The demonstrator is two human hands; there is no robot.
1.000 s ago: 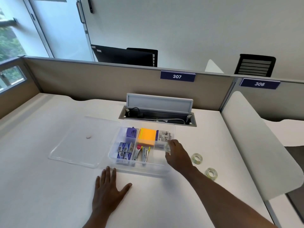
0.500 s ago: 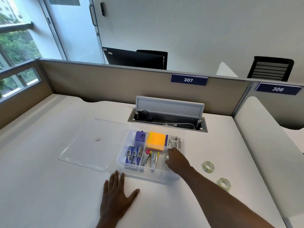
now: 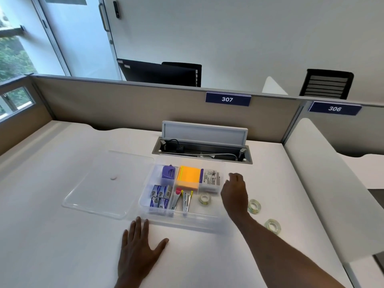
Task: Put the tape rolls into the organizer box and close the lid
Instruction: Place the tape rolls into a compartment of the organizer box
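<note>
Tape roll (image 3: 204, 198) in organizer box (image 3: 182, 222), empty right hand (image 3: 234, 192) beside it, left hand (image 3: 139, 249) flat.

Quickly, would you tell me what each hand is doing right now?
Left hand: open, flat on the desk, holding nothing.
Right hand: loosely open, empty, at the right edge of the organizer box.

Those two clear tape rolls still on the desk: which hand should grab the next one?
The right hand. It hovers empty at the clear plastic organizer box's right edge, close to the nearer clear tape roll. The left hand lies flat on the white desk, on the box's other side.
</note>
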